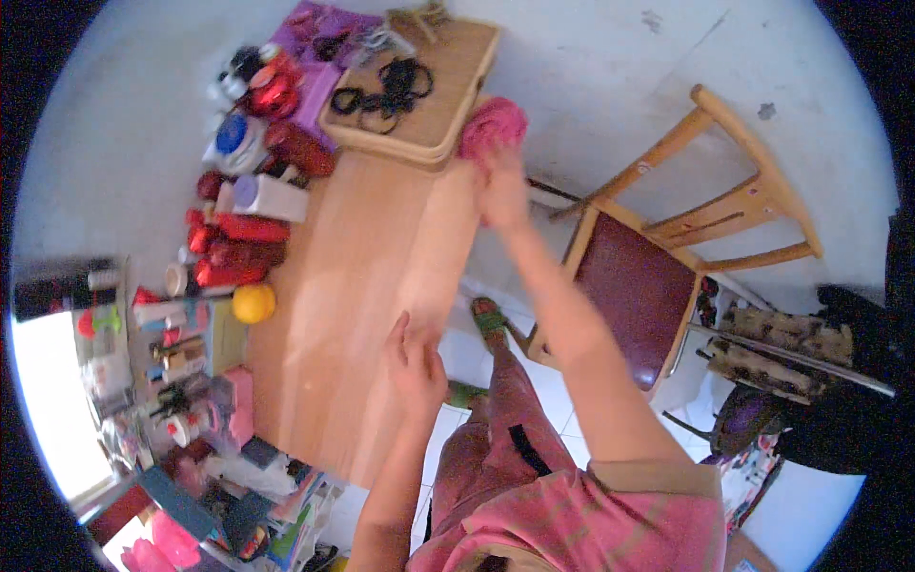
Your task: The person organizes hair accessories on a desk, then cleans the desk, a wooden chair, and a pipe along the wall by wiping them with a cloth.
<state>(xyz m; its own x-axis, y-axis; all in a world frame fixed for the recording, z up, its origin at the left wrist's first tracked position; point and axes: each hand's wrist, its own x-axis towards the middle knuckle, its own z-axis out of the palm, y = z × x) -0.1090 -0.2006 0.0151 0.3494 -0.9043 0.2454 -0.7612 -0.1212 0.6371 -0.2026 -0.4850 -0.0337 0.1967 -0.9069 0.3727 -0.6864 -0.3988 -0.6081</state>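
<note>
Stretched far forward, my right hand (499, 186) grips a bunched pink cloth (496, 126) at the far right corner of the wooden table (348, 286). That hand is slightly blurred by motion. The cloth lies beside a tan woven tray (438, 105) with several black hair ties (405, 81) on it. My left hand (416, 372) is over the table's right edge, its fingers loosely apart and holding nothing.
Red bottles (243, 248), a white bottle with a lilac cap (272, 196) and a yellow ball-like object (254, 303) line the table's left side. A purple container (319, 95) stands behind the tray. A wooden chair (639, 286) with a maroon seat is to the right.
</note>
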